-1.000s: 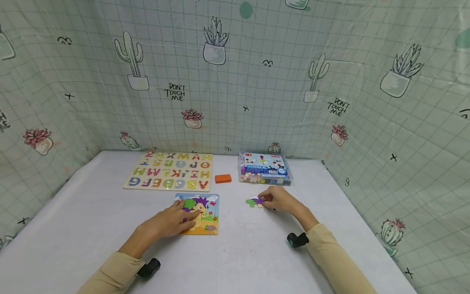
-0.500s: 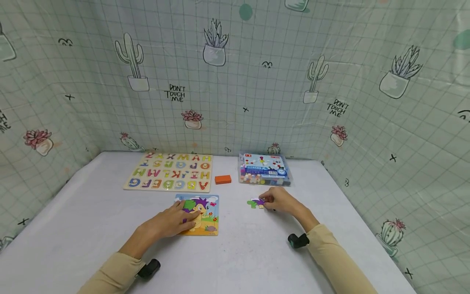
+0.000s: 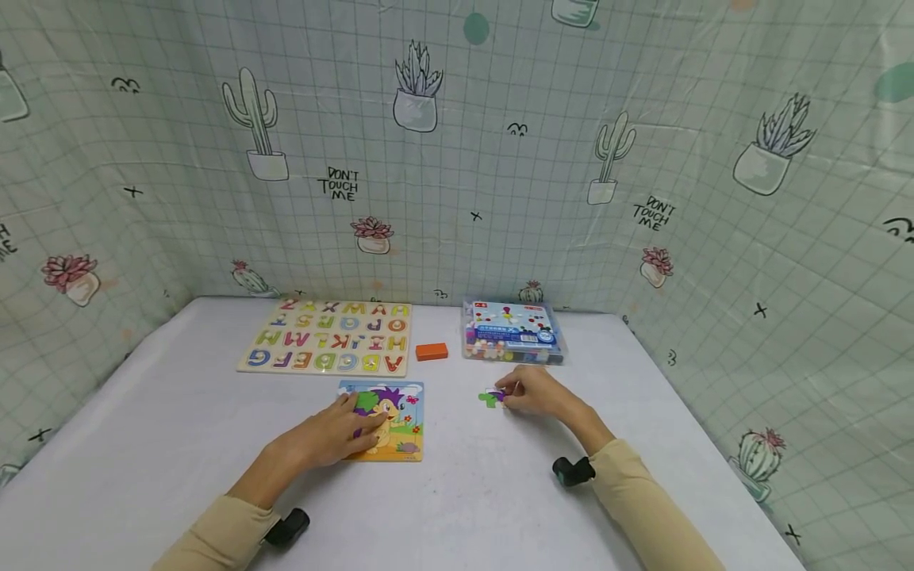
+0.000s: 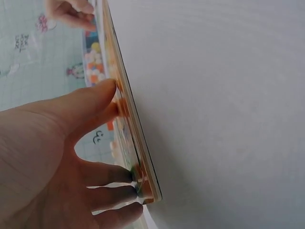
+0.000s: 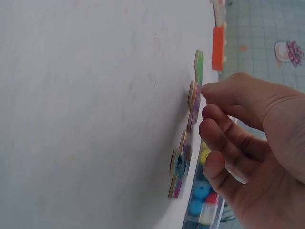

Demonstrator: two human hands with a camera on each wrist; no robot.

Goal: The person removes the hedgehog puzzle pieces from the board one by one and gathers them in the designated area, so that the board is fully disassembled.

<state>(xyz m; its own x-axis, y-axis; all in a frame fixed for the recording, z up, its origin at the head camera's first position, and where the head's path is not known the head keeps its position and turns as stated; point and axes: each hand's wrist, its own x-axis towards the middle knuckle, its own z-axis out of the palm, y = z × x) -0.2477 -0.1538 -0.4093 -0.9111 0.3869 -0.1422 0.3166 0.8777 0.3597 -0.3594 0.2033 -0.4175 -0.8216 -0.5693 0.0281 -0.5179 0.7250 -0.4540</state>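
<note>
Partly, the hands (image 3: pixel 332 432) (image 3: pixel 535 392) hide the hedgehog puzzle (image 3: pixel 408 432) and loose pieces (image 3: pixel 489 399).

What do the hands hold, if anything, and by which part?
Left hand: rests on the multicoloured rectangular hedgehog puzzle, not gripping. Right hand: at the purple part of the green-purple, knobbed jigsaw pieces; grip unclear.

The left of the hands (image 4: pixel 50 162) touches a thin board (image 4: pixel 135 138).
</note>
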